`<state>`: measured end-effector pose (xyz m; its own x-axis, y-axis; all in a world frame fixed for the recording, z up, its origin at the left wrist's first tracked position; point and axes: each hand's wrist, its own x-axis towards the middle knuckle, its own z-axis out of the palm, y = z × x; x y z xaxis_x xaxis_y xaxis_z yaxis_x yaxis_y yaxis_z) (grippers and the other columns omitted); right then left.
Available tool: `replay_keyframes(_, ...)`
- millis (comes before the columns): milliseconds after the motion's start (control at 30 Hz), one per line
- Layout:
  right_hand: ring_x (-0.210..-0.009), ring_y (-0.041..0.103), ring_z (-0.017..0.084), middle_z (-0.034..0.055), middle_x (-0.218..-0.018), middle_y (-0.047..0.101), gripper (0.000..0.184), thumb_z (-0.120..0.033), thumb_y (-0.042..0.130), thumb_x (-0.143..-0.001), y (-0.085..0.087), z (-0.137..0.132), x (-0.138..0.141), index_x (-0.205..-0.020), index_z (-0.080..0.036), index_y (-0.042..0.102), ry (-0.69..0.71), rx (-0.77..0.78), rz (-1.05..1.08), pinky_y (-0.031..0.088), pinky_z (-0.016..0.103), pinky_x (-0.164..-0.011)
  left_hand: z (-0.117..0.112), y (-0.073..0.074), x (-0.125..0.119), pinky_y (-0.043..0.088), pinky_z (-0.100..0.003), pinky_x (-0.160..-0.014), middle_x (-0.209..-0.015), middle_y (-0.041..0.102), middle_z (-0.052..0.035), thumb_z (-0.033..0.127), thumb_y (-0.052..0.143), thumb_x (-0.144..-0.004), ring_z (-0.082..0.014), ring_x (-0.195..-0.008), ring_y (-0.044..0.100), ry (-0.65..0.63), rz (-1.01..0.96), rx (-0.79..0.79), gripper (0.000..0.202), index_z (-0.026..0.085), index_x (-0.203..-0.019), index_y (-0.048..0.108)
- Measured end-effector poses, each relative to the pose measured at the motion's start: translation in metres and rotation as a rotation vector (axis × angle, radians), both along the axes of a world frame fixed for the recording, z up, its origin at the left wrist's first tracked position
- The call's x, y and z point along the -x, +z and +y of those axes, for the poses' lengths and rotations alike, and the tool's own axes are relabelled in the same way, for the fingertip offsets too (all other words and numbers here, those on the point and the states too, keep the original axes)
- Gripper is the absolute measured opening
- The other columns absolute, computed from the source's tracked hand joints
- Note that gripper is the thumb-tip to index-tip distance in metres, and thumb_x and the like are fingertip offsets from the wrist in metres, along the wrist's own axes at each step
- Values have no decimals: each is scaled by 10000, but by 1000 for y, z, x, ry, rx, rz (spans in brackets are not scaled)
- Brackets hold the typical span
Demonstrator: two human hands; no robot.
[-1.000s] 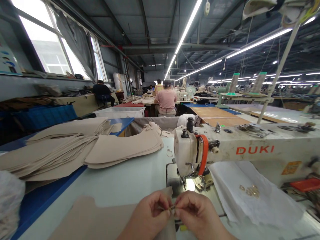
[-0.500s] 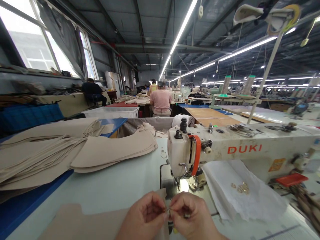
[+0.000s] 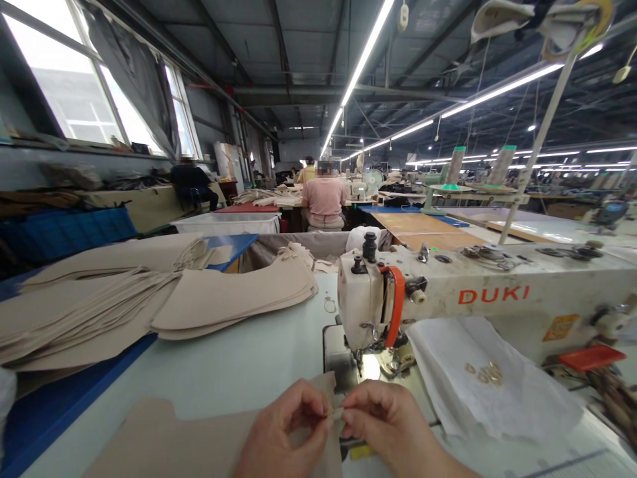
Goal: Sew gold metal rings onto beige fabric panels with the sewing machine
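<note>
My left hand (image 3: 288, 431) and my right hand (image 3: 393, 425) meet at the bottom of the view, both pinching a tiny metal piece (image 3: 332, 413) between their fingertips. They hover over a beige cut fabric piece (image 3: 199, 441) lying on the pale table. Just beyond them stands a white DUKI sewing machine (image 3: 478, 292), its needle and presser foot (image 3: 371, 362) lit by a small lamp. Several small metal rings (image 3: 485, 373) lie on a white cloth (image 3: 497, 392) to the right of the needle.
A stack of beige fabric pieces (image 3: 223, 299) lies at the left on the table, over a blue board (image 3: 74, 392). An orange tray (image 3: 592, 357) sits at the right. A person in a pink shirt (image 3: 324, 199) sits ahead, back turned; another sits near the windows.
My hands stay pinched together on the small piece in front of the needle. The view has shifted a little with my head, first left, then slightly back.
</note>
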<state>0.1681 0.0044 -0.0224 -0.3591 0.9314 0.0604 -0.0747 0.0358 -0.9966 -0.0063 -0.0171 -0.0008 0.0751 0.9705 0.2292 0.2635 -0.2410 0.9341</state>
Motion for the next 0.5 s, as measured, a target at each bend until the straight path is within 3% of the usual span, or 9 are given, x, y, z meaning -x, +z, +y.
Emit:
replay_keyframes(200, -595, 628, 139, 16, -651, 673, 115, -246, 613, -794, 4, -2, 0, -760, -160, 681, -50, -186, -197, 454, 195, -543, 2, 0, 0, 517, -221, -656, -679, 604, 31, 167, 578, -738, -152, -657, 627, -7, 76, -38, 76, 210, -686, 544)
replay_keyframes(300, -572, 587, 119, -2, -631, 643, 119, -158, 556, -775, 8, -3, -1, -719, -157, 661, -63, -239, -292, 407, 183, -518, 5, 2, 3, 538, -250, -688, -698, 635, 23, 171, 546, -752, -169, -694, 654, -58, 199, -38, 58, 213, -718, 567)
replay_keyframes(400, -549, 547, 110, -12, -593, 610, 120, -156, 536, -759, 9, -2, -3, -685, -152, 631, -86, -196, -293, 385, 188, -515, 6, 1, 9, 547, -346, -819, -875, 702, -28, 183, 521, -768, -223, -874, 674, -21, 439, -103, 151, 212, -878, 619)
replay_keyframes(500, -531, 546, 103, -26, -568, 594, 94, -196, 546, -755, 9, 2, -7, -706, -155, 615, -81, -30, -262, 396, 189, -523, 6, -7, 17, 524, -475, -909, -1090, 683, -121, 169, 496, -756, -289, -1027, 645, 93, 699, -275, 359, 162, -1101, 598)
